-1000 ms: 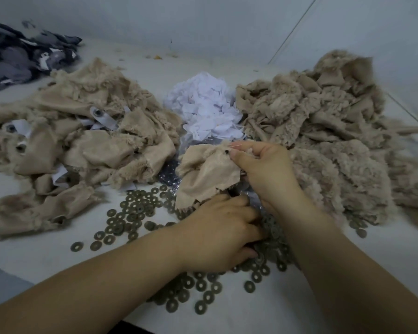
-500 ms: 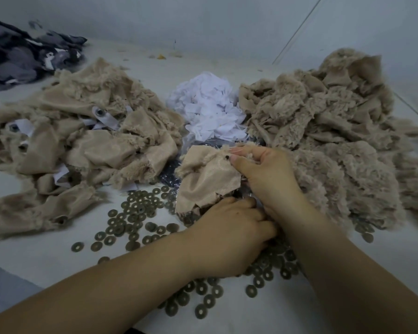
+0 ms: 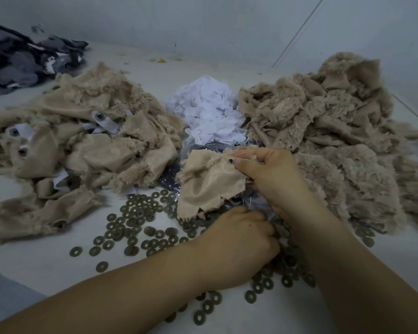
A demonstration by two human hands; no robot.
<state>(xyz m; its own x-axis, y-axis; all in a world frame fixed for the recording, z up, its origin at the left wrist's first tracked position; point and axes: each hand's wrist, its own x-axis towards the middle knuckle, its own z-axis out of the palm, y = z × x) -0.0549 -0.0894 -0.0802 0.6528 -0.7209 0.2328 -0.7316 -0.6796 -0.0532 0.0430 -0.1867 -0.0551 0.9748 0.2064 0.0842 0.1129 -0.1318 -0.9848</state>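
fabric piece (image 3: 210, 186): a beige scrap with its smooth backing towards the camera and fur showing along its top and ragged edges.
Place: middle of the table (image 3: 58, 273), between the two fur heaps, in front of the white tags, over the washers.
Long axis: from the pinched upper right corner down to the lower left; the loose lower edge points down at the washers and the left hand.
right hand (image 3: 273, 179): thumb and forefinger pinch the scrap's upper right corner, just beside a small dark stud (image 3: 230, 161); the other fingers are curled in behind.
left hand (image 3: 237, 247): knuckles up, fingers curled down into the washers just below the scrap; the fingertips are hidden, so I cannot tell whether they hold anything.
washers (image 3: 140, 213): dull round rings scattered flat around and under both hands.
left heap (image 3: 82, 141): beige fur pieces with white tags fixed on.
right heap (image 3: 323, 141): beige fur pieces, behind the right hand.
white tags (image 3: 210, 112): a loose mound between the heaps.
plastic bag (image 3: 171, 174): clear, with dark small parts, partly under the scrap.
dark cloth (image 3: 22, 61): far left corner.
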